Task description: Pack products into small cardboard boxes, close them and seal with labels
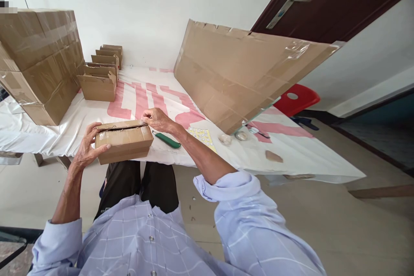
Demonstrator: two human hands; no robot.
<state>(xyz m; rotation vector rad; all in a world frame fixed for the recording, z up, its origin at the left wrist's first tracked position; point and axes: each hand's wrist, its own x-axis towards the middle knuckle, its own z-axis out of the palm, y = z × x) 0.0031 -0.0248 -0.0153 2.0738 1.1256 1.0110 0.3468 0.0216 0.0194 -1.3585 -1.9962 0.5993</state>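
A small cardboard box [124, 140] sits at the table's front edge, a dark slit running along its top between the flaps. Clear tape shines on its side. My left hand [86, 146] grips the box's left end, thumb on the near side and fingers over the top. At the top right corner, my right hand [155, 119] is closed in a pinch against the box; what lies between the fingertips is too small to make out. A green utility knife [167, 139] rests on the cloth just right of the box, below my right wrist.
Stacked taped boxes [42, 60] stand at the left, with several open small boxes [98, 86] beside them. A large cardboard sheet [239, 69] leans at the back right. Near it lie a yellow sticker sheet [202, 137], tape rolls [225, 139] and a cardboard scrap [274, 156].
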